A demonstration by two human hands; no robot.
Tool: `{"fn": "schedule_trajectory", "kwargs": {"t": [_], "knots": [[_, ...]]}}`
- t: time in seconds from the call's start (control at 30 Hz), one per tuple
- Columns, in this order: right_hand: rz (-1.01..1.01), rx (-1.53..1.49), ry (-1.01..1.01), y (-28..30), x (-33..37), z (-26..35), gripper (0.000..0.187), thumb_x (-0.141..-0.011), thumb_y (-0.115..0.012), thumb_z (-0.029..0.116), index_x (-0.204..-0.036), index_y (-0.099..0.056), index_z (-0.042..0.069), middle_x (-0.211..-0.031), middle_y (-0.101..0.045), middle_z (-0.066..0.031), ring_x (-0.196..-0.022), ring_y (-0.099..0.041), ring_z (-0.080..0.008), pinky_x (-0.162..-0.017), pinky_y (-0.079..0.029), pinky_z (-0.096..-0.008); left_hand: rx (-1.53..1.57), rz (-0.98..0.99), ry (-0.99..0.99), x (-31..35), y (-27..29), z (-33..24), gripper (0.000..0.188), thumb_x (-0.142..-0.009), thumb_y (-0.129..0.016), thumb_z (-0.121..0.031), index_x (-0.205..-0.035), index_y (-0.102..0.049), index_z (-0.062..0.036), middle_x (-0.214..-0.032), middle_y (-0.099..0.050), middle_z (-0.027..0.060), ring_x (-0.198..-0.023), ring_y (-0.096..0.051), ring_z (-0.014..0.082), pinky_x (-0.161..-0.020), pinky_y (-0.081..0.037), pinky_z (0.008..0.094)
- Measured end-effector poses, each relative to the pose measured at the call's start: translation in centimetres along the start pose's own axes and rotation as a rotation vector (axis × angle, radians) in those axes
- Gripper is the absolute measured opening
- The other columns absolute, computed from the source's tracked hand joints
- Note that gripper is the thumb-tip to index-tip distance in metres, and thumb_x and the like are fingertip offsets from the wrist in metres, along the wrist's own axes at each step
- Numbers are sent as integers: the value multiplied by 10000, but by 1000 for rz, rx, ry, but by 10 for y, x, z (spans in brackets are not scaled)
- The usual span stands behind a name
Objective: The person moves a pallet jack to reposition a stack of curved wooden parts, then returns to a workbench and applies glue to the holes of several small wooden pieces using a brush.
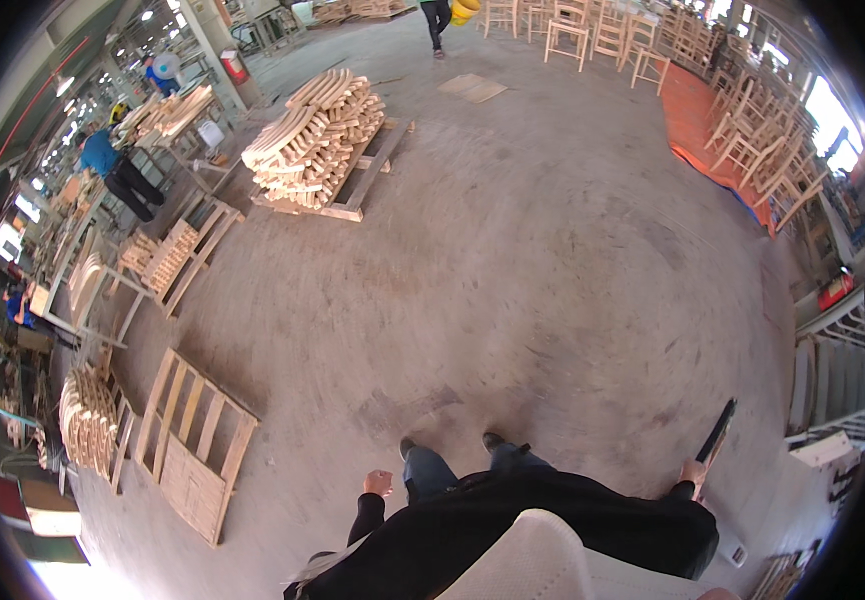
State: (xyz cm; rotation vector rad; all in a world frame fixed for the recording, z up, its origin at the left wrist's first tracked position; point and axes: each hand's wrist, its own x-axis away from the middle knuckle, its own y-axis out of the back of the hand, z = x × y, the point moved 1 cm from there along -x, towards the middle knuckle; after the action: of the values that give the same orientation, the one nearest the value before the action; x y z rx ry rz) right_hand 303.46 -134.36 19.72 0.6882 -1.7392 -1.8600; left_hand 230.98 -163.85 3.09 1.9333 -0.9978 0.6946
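Observation:
My right hand [693,472] is closed around a long, narrow black object [721,425] with a lighter edge. It slants up and away from my fist, and its exact kind is too small to make out. My left hand [378,483] hangs at my side with the fingers curled in, and nothing shows in it. Both hands are low, beside my legs, over a grey concrete floor [493,270]. Black sleeves cover both forearms.
A flat wooden pallet [238,440] lies to my left, beside a stack of curved wooden parts [88,420]. Farther off, a pallet bears a large pile of curved slats [318,140]. Wooden chairs [753,140] crowd the far right. Several people work or walk farther away.

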Motion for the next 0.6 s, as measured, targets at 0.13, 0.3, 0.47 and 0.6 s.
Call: {"fn": "schedule_trajectory", "kwargs": {"t": [0.13, 0.3, 0.47, 0.6], "knots": [[204, -573, -182, -7, 71, 72, 344, -705, -607, 304, -809, -645, -22, -759, -640, -220, -761, -638, -352, -660, -494, -432, -415, 136, -556, -109, 73, 20, 209, -759, -598, -226, -846, -650, -42, -604, -617, 96, -504, -612, 211, -470, -496, 327], [-223, -132, 155, -7, 209, 122, 446, -712, -617, 396, -849, -626, -28, -756, -628, -231, -747, -636, -359, -674, -502, -439, -383, 226, -422, -183, 159, -91, 238, -759, -559, -256, -831, -677, -62, -714, -652, 146, -721, -637, 296, -659, -498, 440], [-39, -300, 183, 20, 342, 206, 459, -720, -618, 455, -914, -639, 39, -826, -642, -212, -812, -627, -368, -727, -484, -465, -1194, -12, -1101, -251, 267, -99, 284, -792, -485, -280, -754, -652, -53, -790, -637, 178, -774, -600, 359, -691, -474, 476], [-34, -336, 222, 36, 459, 210, 406, -731, -619, 453, -840, -636, 63, -750, -641, -169, -760, -625, -362, -688, -484, -452, -961, -91, -1068, -263, 284, -106, 300, -815, -475, -271, -768, -634, -21, -769, -620, 189, -777, -581, 382, -688, -459, 489]]}}
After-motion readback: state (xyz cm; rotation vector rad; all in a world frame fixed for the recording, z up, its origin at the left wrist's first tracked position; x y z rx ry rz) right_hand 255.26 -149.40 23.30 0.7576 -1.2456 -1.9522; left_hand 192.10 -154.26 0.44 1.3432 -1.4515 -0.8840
